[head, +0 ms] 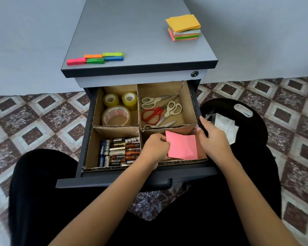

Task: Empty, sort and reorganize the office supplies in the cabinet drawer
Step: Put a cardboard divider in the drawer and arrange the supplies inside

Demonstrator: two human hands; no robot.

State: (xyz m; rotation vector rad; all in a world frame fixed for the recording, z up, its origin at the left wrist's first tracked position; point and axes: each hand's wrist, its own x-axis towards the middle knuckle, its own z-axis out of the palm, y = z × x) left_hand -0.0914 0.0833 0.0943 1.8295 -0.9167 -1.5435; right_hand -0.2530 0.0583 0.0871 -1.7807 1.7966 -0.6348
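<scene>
Drawer (96, 178), open, fitted with a cardboard insert (117, 129) of four compartments. Far left: tape rolls (116, 113). Far right: scissors (155, 112). Near left: batteries (121, 150). Near right: pink note (183, 146), its left edge pinched by the left hand (155, 148). The right hand (213, 139) grips the insert's right wall.

Wall (25, 32): plain, pale grey-blue, meeting the floor in a straight line. Floor (34, 118): tiles in a repeating diamond pattern, mottled dark-brown squares framed by off-white bands. Cabinet (132, 32) stands before the wall; grey top with a dark edge band, and a round keyhole lock (194, 74) at the right of the front rail. Just right of it is a low black rounded object (226, 105) with a white oval slot, possibly a stool seat; only part of it shows. Light is soft and even.
</scene>
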